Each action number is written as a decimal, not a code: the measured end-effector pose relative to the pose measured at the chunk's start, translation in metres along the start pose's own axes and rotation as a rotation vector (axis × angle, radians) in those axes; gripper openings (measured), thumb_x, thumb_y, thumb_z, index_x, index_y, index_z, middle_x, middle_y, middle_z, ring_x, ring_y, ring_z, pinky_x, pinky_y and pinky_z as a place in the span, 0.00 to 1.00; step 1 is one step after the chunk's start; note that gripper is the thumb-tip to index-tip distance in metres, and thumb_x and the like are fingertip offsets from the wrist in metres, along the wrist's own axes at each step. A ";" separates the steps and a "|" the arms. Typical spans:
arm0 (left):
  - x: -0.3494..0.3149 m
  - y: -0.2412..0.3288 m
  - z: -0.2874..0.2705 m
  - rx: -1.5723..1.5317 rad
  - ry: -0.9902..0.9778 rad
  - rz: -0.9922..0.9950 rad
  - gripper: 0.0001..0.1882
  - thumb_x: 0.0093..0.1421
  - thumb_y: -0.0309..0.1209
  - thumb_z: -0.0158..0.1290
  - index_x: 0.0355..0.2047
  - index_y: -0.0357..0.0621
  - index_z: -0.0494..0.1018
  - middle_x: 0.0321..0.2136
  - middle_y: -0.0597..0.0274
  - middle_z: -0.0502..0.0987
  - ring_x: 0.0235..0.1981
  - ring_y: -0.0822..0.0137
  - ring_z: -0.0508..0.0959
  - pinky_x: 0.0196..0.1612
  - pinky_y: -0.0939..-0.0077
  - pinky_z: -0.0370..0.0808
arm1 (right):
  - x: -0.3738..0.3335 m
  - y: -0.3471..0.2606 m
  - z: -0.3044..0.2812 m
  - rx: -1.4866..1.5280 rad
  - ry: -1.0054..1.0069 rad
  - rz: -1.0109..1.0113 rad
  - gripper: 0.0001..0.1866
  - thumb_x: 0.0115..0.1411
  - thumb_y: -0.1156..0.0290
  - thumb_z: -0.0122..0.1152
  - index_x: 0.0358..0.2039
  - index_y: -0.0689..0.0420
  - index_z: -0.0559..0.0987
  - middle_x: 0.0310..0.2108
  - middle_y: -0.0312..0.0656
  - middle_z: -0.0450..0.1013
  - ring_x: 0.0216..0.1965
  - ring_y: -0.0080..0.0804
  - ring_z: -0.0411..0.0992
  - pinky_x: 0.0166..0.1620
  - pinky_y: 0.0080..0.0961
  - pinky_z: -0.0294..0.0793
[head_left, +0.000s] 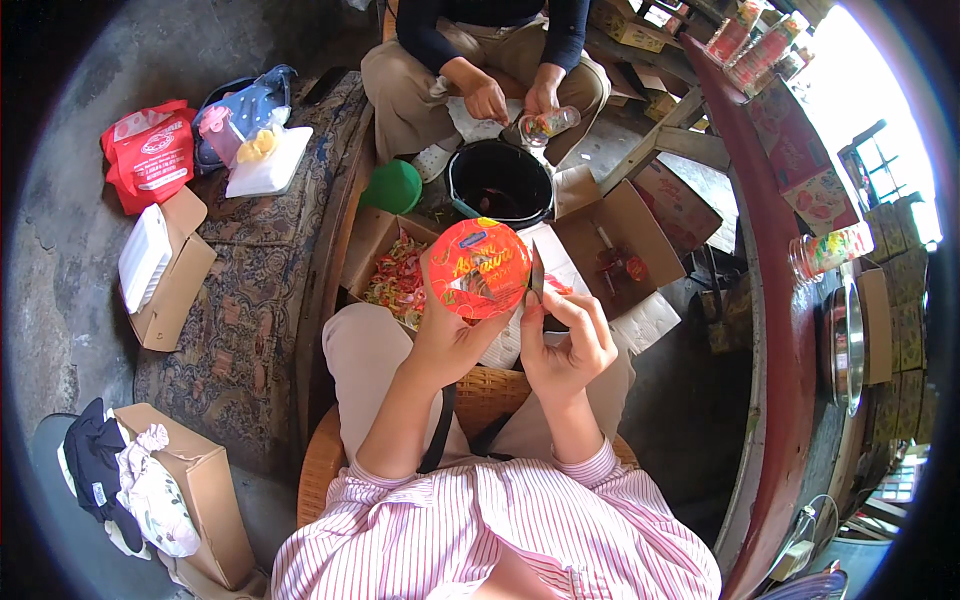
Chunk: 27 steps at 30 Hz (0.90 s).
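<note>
My left hand (447,340) is closed around a round tub with a red printed top (478,268), raised in front of my lap with the top facing up. The fingers beneath it are mostly hidden. In my right hand (570,350), thumb and fingers pinch a small knife (537,272), its thin dark blade upright against the tub's right edge. A bit of red wrapping (557,286) shows just beyond the right fingers. Across from me, a seated person's hands (510,100) hold a clear plastic jar (549,123) tilted sideways.
Between us stands a black bucket (546,190), with a green bowl (392,187) to its left. A carton holds red and yellow wrapper scraps (396,272); an open cardboard box (590,225) lies right. Along the right runs a dark red ledge (775,400) bearing filled jars (832,252).
</note>
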<state>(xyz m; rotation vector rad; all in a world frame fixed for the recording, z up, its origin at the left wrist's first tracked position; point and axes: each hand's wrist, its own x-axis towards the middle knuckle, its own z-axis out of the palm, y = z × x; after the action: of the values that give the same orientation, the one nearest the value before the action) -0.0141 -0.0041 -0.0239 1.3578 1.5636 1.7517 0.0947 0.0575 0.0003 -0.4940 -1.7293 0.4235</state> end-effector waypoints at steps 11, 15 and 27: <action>0.003 0.005 -0.006 0.353 -0.057 0.202 0.21 0.49 0.32 0.55 0.44 0.42 0.68 0.50 0.53 0.61 0.52 0.55 0.58 0.54 0.63 0.54 | 0.006 0.001 0.000 -0.063 0.005 -0.024 0.11 0.40 0.85 0.61 0.27 0.63 0.77 0.22 0.45 0.72 0.23 0.31 0.72 0.29 0.20 0.71; 0.001 0.010 -0.003 0.288 -0.039 0.142 0.25 0.49 0.33 0.55 0.47 0.41 0.64 0.50 0.53 0.61 0.52 0.55 0.61 0.57 0.63 0.51 | 0.012 0.005 -0.001 -0.080 -0.017 -0.028 0.10 0.40 0.84 0.61 0.27 0.62 0.77 0.22 0.45 0.72 0.24 0.31 0.72 0.32 0.20 0.71; 0.005 0.002 -0.007 0.265 -0.057 0.190 0.17 0.50 0.31 0.54 0.42 0.42 0.70 0.47 0.54 0.65 0.51 0.57 0.61 0.54 0.64 0.55 | 0.004 0.010 -0.005 0.056 -0.025 0.092 0.08 0.42 0.83 0.63 0.26 0.64 0.76 0.23 0.44 0.71 0.25 0.27 0.70 0.30 0.18 0.69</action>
<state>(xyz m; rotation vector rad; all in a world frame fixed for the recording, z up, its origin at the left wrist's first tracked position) -0.0212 -0.0040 -0.0196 1.7183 1.7316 1.6365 0.0998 0.0682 -0.0010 -0.5312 -1.7182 0.5442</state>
